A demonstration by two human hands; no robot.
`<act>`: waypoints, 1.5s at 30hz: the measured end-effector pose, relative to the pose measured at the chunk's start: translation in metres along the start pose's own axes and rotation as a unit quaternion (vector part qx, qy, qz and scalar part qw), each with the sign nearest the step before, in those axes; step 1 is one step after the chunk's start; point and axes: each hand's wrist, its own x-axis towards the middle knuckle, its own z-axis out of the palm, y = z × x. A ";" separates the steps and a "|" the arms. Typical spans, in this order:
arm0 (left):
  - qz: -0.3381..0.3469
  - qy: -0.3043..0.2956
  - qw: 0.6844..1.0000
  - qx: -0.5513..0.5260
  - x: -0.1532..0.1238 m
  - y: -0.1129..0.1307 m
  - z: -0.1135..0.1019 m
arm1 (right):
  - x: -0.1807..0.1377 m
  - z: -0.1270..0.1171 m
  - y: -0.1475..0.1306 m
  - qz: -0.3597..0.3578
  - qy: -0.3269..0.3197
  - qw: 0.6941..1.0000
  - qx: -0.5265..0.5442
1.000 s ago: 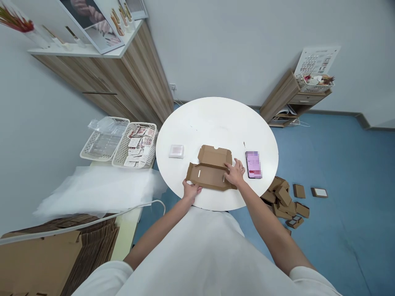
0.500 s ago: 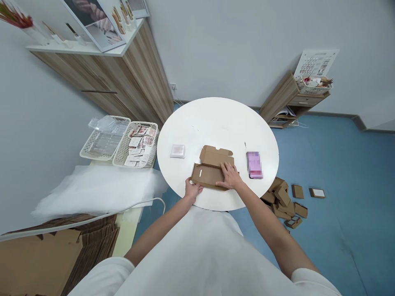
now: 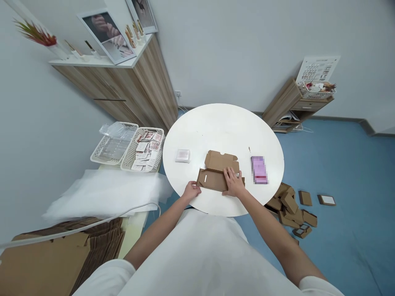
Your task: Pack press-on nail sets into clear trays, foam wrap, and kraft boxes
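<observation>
"What colour is the box (image 3: pixel 216 180)?"
"Brown, and the desk (image 3: pixel 222 127) is white."
"And the phone (image 3: pixel 259 169)?"
"Purple, with a red bit."
"Look, the floor (image 3: pixel 348 172) is blue!"
"And the cupboard (image 3: pixel 142 86) has streaky brown stripes."

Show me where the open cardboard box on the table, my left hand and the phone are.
Open cardboard box (image 3: pixel 215 178): head view, on its inner base panel.
Left hand (image 3: pixel 190 191): head view, on the back of the hand.
Phone (image 3: pixel 259 169): head view, middle of its pixelated face.
</observation>
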 end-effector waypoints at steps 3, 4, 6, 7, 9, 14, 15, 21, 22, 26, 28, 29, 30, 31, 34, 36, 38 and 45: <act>0.051 0.044 0.980 0.188 0.009 0.003 -0.007 | 0.000 0.002 -0.001 -0.005 0.009 1.000 -0.016; 0.072 0.061 0.968 0.231 0.011 0.005 -0.008 | 0.000 0.002 -0.001 -0.006 0.011 1.000 -0.020; 0.117 0.081 0.951 0.275 0.015 0.008 -0.007 | -0.001 0.004 -0.004 -0.005 0.014 0.999 -0.028; 0.138 0.085 0.946 0.282 0.016 0.009 -0.006 | -0.001 0.004 -0.005 -0.003 0.015 0.999 -0.031; 0.166 0.087 0.939 0.289 0.017 0.010 -0.006 | -0.002 0.005 -0.006 0.001 0.017 0.999 -0.035; 0.182 0.092 0.927 0.316 0.011 0.015 -0.004 | -0.002 0.003 -0.009 0.001 0.009 0.999 -0.034; 0.188 0.084 0.927 0.314 0.010 0.016 -0.003 | -0.002 0.002 -0.009 0.002 0.007 0.999 -0.033; 0.199 0.043 0.926 0.316 0.001 0.026 0.015 | 0.000 -0.001 -0.014 -0.007 0.011 1.000 -0.029; 0.190 0.046 0.929 0.315 -0.001 0.027 0.017 | 0.000 0.000 -0.015 -0.006 0.011 1.000 -0.027; 0.169 0.035 0.947 0.271 -0.005 0.029 0.016 | 0.001 0.001 -0.015 -0.005 0.008 1.000 -0.023; 0.163 0.034 0.955 0.244 -0.004 0.029 0.014 | 0.002 0.002 -0.015 -0.006 0.005 1.000 -0.022; 0.159 0.039 0.958 0.237 -0.004 0.029 0.013 | 0.002 0.003 -0.015 -0.007 0.004 1.000 -0.022; 0.153 0.045 0.959 0.236 -0.002 0.030 0.013 | 0.002 0.003 -0.014 -0.008 0.003 1.000 -0.023; 0.146 0.052 0.959 0.237 -0.001 0.030 0.013 | 0.002 0.003 -0.014 -0.008 0.003 1.000 -0.024; 0.116 0.068 0.960 0.244 0.005 0.032 0.016 | 0.003 0.003 -0.013 -0.011 0.001 0.999 -0.031; 0.092 0.070 0.962 0.249 0.009 0.033 0.017 | 0.003 0.003 -0.012 -0.019 -0.004 0.999 -0.036; 0.074 0.066 0.960 0.261 0.011 0.034 0.017 | 0.003 0.003 -0.011 -0.028 -0.009 0.999 -0.039; 0.078 0.039 0.927 0.365 0.014 0.037 0.016 | 0.000 0.005 -0.013 -0.041 -0.007 0.998 -0.046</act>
